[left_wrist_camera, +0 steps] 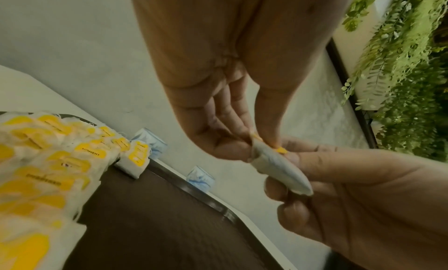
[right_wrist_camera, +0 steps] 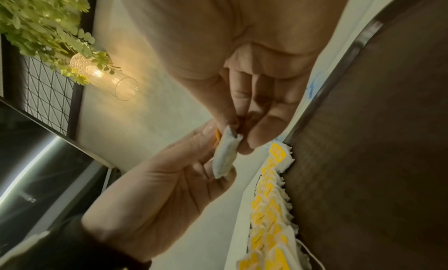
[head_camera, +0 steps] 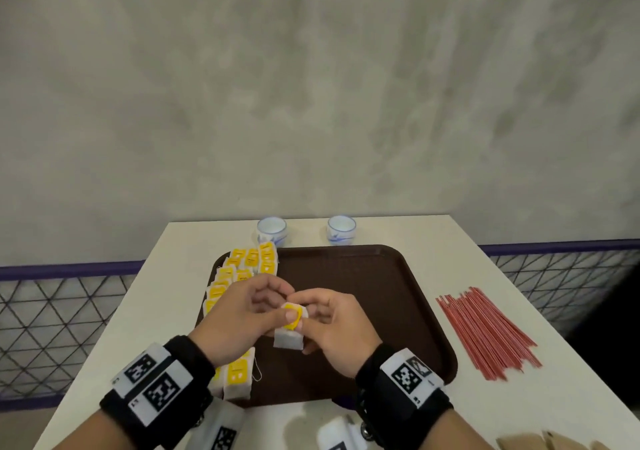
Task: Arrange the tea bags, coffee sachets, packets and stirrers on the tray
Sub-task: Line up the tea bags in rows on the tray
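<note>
Two hands, left hand and right hand, fingers pinching one tea bag over the tray, rest lined along its 9 o'clock edge, stirrers still on the counter at 3 o'clock.

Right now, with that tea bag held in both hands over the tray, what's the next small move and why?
Probably lower the tea bag, pinched by the left hand and right hand, onto the tray beside the tea bag rows along its left edge; the rest of the tray is bare.
</note>
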### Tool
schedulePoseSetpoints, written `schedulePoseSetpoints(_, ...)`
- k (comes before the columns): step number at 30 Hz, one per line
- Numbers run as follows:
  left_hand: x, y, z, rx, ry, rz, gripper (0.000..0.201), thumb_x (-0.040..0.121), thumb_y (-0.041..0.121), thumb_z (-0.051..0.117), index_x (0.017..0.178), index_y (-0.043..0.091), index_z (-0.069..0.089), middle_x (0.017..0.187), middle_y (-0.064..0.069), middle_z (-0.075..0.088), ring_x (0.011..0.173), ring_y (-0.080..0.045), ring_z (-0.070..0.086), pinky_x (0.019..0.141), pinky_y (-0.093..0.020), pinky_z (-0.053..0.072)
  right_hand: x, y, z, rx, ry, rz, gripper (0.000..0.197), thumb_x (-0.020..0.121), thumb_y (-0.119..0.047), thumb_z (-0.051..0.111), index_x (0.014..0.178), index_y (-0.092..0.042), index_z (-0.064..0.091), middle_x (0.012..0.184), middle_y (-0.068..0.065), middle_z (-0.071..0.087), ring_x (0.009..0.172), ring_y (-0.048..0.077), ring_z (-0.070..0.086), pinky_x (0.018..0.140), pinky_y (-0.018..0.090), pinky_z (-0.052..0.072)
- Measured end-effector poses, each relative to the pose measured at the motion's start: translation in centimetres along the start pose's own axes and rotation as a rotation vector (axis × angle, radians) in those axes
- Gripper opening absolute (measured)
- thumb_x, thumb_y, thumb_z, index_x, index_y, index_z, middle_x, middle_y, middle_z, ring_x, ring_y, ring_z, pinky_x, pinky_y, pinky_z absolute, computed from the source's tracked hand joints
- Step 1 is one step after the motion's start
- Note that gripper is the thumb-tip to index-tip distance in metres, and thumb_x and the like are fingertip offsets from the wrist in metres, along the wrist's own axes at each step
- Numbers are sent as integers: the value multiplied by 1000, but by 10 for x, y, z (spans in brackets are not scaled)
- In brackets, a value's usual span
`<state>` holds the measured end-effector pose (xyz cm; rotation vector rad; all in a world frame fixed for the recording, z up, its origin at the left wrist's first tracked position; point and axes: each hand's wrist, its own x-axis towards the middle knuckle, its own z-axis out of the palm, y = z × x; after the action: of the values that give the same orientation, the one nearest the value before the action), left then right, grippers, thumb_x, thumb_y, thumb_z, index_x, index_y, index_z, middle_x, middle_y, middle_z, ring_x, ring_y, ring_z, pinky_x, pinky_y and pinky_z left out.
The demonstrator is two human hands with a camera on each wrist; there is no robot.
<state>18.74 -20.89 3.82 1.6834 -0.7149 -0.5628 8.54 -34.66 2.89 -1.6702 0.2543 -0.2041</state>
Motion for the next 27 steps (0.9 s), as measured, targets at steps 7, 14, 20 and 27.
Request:
schedulePoseSetpoints(7, 51, -31, -34, 257, 68, -86, 15, 79, 1, 73, 92, 8, 72, 73, -2, 59, 62, -12, 55, 52, -19, 49, 11, 19, -10, -87, 20, 107, 42, 88, -5, 63, 126, -20, 53, 85, 6, 70, 76, 15, 64, 67, 30, 55)
schedulePoseSetpoints(14, 106, -79, -55, 469, 141, -190, 18, 76, 2, 76, 75, 19, 68, 73, -4, 61, 53, -18, 58, 61, -34, 55, 5, 24, -24, -108, -2, 170, 35, 91, -11, 61, 119, -30, 52, 100, 13, 69, 77, 11, 66, 71, 25, 55)
schedulePoseSetpoints(20, 128, -63, -56, 585, 52, -124, 17, 69, 18, 82, 72, 28, 68, 74, 4, 67, 75, -16, 64, 79, -35, 52, 4, 30, -32, -134, 22, 197, 31, 90, -14, 63, 113, -33, 55, 91, 8, 70, 82, 13, 69, 72, 25, 56)
schedulePoseSetpoints(27, 132, -63, -48, 734, -25, -211, 16, 73, 12, 79, 73, 23, 66, 69, 8, 62, 61, -2, 55, 58, -14, 40, 1, 34, -32, -139, 9, 226, 27, 90, -15, 64, 109, -33, 57, 80, -1, 69, 82, 14, 68, 72, 25, 55)
